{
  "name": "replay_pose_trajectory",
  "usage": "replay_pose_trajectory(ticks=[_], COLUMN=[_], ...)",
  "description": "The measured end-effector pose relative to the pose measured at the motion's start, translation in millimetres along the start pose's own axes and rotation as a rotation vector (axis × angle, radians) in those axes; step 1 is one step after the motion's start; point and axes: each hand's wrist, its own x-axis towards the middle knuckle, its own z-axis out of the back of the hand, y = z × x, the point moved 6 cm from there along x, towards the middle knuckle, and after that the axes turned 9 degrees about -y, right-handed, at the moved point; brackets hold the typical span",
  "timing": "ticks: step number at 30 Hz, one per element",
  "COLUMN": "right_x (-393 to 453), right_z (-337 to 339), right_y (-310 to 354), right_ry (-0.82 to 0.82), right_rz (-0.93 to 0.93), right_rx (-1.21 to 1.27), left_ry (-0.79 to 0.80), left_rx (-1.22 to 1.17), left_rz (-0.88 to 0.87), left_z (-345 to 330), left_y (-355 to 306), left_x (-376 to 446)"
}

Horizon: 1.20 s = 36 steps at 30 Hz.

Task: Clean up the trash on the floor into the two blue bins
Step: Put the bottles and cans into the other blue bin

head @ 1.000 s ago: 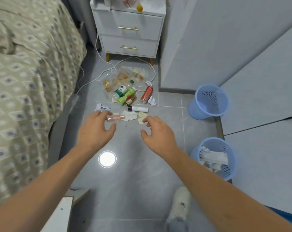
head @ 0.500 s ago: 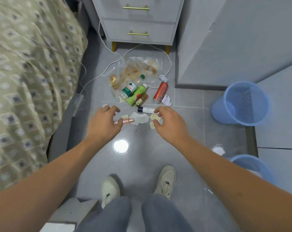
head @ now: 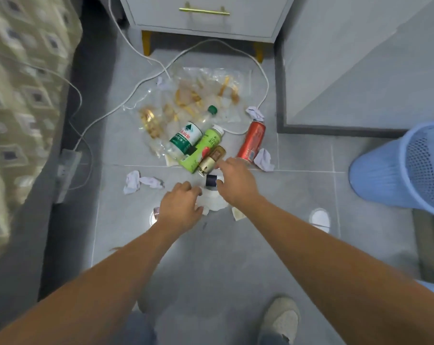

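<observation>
Blue mesh plastic bin (head: 395, 170) at right edge shows no trash; bottles, red drink can (head: 251, 141), crumpled tissues remain mid-frame. Left hand (head: 179, 207) and right hand (head: 237, 183) reach the litter; grips cannot be told.

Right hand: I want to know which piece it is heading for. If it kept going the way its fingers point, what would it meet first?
Probably the small gold-capped bottle just beyond the right hand's fingertips, though depth is unclear and it may already be touching the dark-capped tube.
</observation>
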Motion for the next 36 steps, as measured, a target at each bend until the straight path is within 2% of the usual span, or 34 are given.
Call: replay_pose_trajectory(ticks=[4,6,9,13,18,22,27,31,36], right_x=[18,23,27,21,-5,-34,-83,-111,-133], right_z=[-71,-92,-107,-101,-46,21,117,184,253], right_y=[-12,-17,-22,-25,-10,0,-9,-44,-134], right_ry=[0.093,0.108,0.090,0.019,-0.080,-0.148,-0.321,-0.485,-0.660], right_rz=[0.031,0.045,0.086,0.121,0.066,-0.059,-0.227,-0.294,-0.378], right_rx=[-0.098,-0.141,-0.183,-0.174,-0.053,0.048,0.269,0.419,0.491], left_ry=[0.071,0.039,-0.015,-0.105,-0.209,-0.277,-0.271,-0.275,-0.325], left_rx=[0.166,0.177,0.165,0.085,0.015,-0.081,-0.271,-0.281,-0.296], left_rz=[-0.076,-0.106,-0.194,-0.215,-0.202,-0.197,-0.196,-0.358,-0.558], left_z=[-55,-70,-80,-70,-13,59,139,181,204], left_y=[33,46,53,51,22,-20,-90,-164,-272], left_x=[24,28,30,28,12,-6,-22,-16,16])
